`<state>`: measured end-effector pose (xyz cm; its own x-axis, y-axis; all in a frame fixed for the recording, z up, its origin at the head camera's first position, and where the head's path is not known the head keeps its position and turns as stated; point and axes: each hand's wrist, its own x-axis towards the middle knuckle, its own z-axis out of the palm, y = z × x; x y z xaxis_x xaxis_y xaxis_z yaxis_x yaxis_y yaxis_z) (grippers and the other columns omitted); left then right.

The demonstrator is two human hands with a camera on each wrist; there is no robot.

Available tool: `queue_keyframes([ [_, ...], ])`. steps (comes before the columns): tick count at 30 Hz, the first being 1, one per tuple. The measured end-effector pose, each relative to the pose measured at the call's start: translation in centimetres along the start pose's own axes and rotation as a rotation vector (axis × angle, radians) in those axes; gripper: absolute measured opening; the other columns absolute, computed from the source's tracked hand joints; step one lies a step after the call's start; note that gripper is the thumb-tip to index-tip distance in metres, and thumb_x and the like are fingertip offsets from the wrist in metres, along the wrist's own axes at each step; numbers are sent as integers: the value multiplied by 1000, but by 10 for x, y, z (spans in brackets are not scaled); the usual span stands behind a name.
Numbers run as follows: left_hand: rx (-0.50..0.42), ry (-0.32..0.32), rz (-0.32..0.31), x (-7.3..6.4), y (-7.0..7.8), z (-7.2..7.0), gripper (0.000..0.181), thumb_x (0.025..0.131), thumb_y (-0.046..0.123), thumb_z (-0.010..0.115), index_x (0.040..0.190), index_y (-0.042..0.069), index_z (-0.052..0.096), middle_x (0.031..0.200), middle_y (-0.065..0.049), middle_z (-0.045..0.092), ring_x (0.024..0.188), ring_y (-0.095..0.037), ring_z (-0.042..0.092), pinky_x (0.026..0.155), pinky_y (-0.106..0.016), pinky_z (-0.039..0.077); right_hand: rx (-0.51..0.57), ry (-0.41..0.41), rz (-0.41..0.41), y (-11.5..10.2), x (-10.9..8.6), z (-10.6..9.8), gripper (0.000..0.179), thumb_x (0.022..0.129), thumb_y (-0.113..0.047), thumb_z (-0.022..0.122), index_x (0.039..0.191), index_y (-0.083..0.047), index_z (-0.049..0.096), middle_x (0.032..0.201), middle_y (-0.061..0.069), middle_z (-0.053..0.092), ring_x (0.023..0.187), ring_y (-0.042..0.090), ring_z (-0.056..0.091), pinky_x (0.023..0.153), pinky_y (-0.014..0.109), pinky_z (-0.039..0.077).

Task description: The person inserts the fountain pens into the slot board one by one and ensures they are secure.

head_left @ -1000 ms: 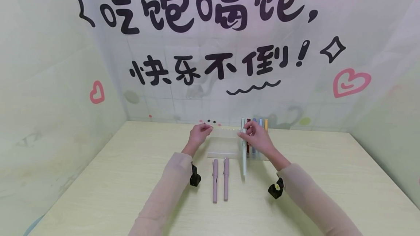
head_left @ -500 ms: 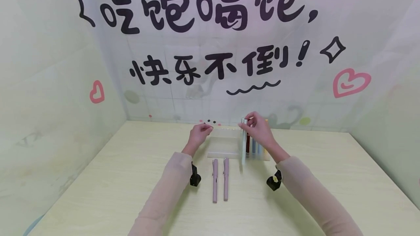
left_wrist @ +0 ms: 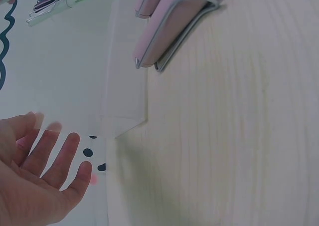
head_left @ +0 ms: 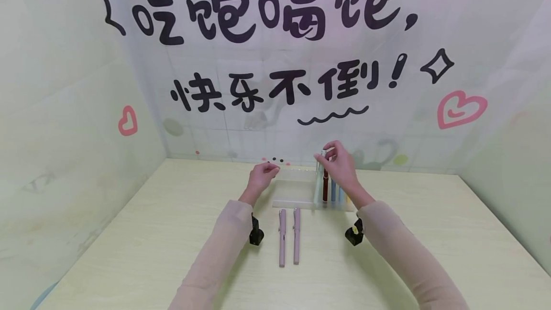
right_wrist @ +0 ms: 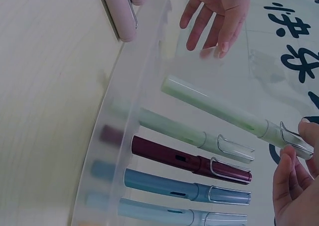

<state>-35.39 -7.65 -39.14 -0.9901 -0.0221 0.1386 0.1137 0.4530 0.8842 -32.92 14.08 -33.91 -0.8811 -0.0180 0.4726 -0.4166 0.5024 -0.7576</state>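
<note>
A person in pale sleeves works at a light wood worktop (head_left: 172, 252). The right hand (head_left: 342, 164) pinches a pale green pen (right_wrist: 214, 106) by its capped end, near the silver clip, holding it tilted at a translucent pen rack (head_left: 294, 204), its lower end apart from the pens there. The left hand (head_left: 260, 178) pinches the rack's upper left corner between thumb and fingertips, the other fingers spread. In the rack's right part, caps up, stand a second green pen (right_wrist: 174, 128), a dark red pen (right_wrist: 174, 158), a blue pen (right_wrist: 164, 183), a light blue pen (right_wrist: 159, 211) and a mostly hidden yellow-orange pen (head_left: 347, 199). Two pink pens (head_left: 282, 238) lie side by side, apart, before the rack. Behind, a white backdrop (head_left: 267, 135) bears bold black Chinese characters.
</note>
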Motion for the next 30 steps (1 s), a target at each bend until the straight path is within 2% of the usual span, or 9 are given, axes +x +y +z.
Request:
queue_keyframes([
  [6, 13, 2, 7, 1, -2, 0, 22, 87, 18, 56, 99, 2, 63, 93, -10, 63, 84, -21, 59, 72, -31, 47, 7, 42, -6, 2, 1, 6, 28, 80, -20, 66, 95, -6, 49, 74, 8, 56, 57, 18, 48, 45, 26, 39],
  [14, 43, 25, 10, 0, 0, 1, 21, 87, 19, 57, 98, 2, 64, 93, -10, 64, 82, -21, 60, 73, -32, 46, -33, 93, -33, 3, 0, 12, 29, 79, -23, 67, 95, -6, 50, 74, 7, 58, 63, 19, 52, 52, 29, 41],
  [25, 41, 27, -3, -1, 2, 1, 21, 87, 19, 57, 98, 3, 64, 94, -10, 64, 83, -21, 60, 74, -32, 46, 8, 85, -58, 10, 0, 19, 29, 79, -19, 67, 94, -2, 50, 72, 8, 57, 59, 19, 49, 51, 27, 42],
  [30, 41, 28, -5, 0, 1, 1, 21, 87, 19, 57, 98, 3, 64, 94, -10, 64, 83, -21, 60, 73, -32, 46, -30, 63, -49, 13, -1, 23, 30, 80, -23, 66, 96, -5, 49, 73, 6, 57, 59, 18, 48, 50, 27, 40],
])
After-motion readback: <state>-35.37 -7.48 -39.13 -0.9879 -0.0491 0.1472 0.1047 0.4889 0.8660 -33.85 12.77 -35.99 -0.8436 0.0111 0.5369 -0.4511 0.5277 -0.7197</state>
